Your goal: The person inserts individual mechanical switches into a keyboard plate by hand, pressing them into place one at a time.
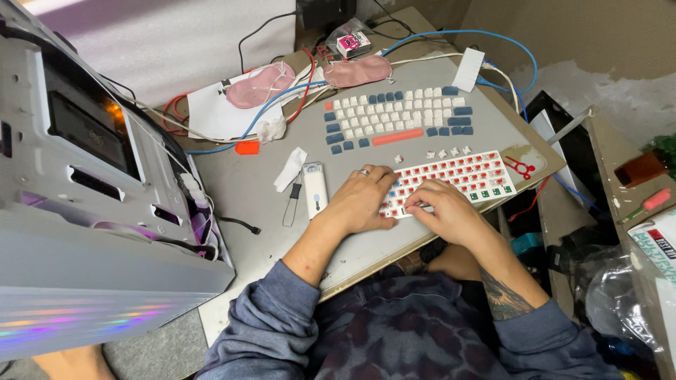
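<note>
While both hands, left hand [362, 200] and right hand [445, 210], press curled fingers onto the stripped keyboard [458, 179] at centre frame, gripping nothing I can make out, its keycaps [398, 116] lie sorted above on the bench [246, 183], none refitted yet.

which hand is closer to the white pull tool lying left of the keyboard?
Left. The left hand rests on the stripped keyboard's left end, just right of the white tool. The right hand sits farther right on the keyboard, beyond the left hand.
</note>
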